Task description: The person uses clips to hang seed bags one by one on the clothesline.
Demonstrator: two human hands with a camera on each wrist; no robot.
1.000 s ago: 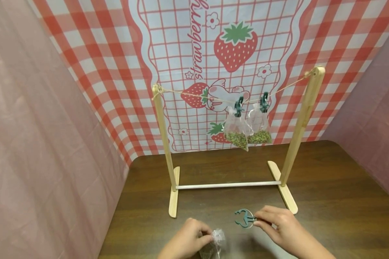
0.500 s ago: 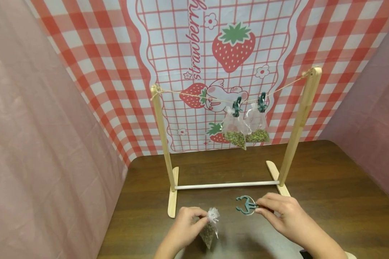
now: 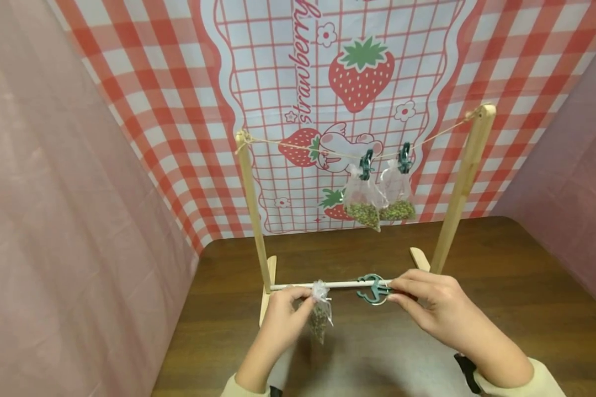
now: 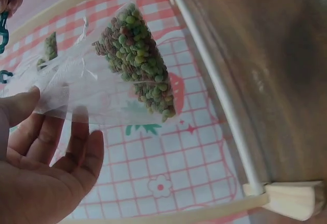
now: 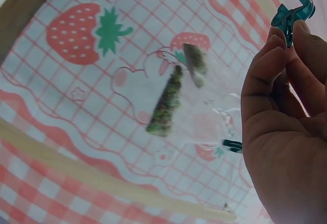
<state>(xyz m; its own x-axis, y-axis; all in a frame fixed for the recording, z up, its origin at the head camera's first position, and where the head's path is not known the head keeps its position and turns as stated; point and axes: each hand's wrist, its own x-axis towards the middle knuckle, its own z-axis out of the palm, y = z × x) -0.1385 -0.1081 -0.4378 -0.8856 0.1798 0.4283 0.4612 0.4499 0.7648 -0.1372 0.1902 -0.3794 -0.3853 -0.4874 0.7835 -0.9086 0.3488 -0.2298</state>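
Observation:
My left hand (image 3: pixel 285 315) pinches the gathered top of a sheer white drawstring bag (image 3: pixel 319 317). Green and brown dried peas (image 4: pixel 138 55) fill its lower end, as the left wrist view shows close up. The bag hangs above the table in front of the white crossbar. To its right, my right hand (image 3: pixel 429 300) holds a dark green plastic clip (image 3: pixel 374 290) by its handles between thumb and fingers. Bag and clip are apart. Two like bags, a left one (image 3: pixel 361 204) and a right one (image 3: pixel 397 193), hang from a string (image 3: pixel 298 145) by green clips.
A wooden stand carries the string between its left post (image 3: pixel 252 209) and right post (image 3: pixel 462 193). A white crossbar (image 3: pixel 345 284) joins its feet low down. Behind hangs a strawberry-print checked cloth (image 3: pixel 179 82); pink fabric (image 3: pixel 79 220) closes the left side of the brown table (image 3: pixel 377 353).
Both hands have moved up and forward from the table's front, the left with the bag of peas and the right with the clip. The hanging bags stay on the string.

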